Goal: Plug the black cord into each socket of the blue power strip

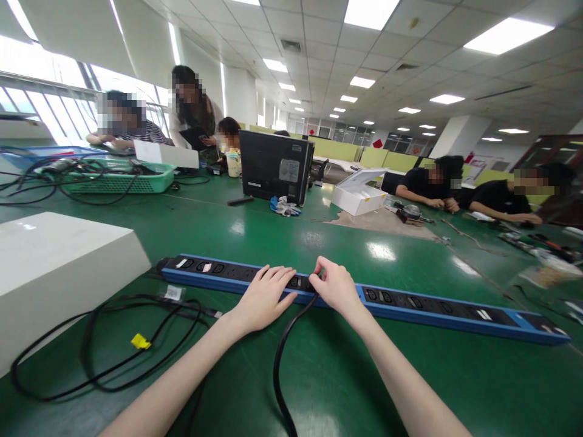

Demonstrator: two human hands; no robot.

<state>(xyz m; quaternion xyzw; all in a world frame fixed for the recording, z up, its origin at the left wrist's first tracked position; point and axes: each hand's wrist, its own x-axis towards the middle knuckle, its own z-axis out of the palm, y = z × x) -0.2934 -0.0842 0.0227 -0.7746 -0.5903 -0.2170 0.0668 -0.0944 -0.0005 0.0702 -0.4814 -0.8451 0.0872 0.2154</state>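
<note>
A long blue power strip (401, 306) with black sockets lies across the green table in front of me. My left hand (264, 297) rests flat on the strip's middle, fingers stretched out, holding nothing. Just right of it, my right hand (336, 284) is closed in a pinch at the strip's sockets, at the end of a thick black power cord (283, 358). The plug itself is mostly hidden behind the fingers, so how far it sits in a socket cannot be seen. From there the cord curves down toward the table's near edge.
At left stand a white box (68, 255) and a coiled black cable (91, 340) with a yellow tag (141, 341). Farther back are a green basket (122, 181), a black monitor (273, 167), gloves (285, 206) and an opened white box (359, 197). Several people sit or stand around the table.
</note>
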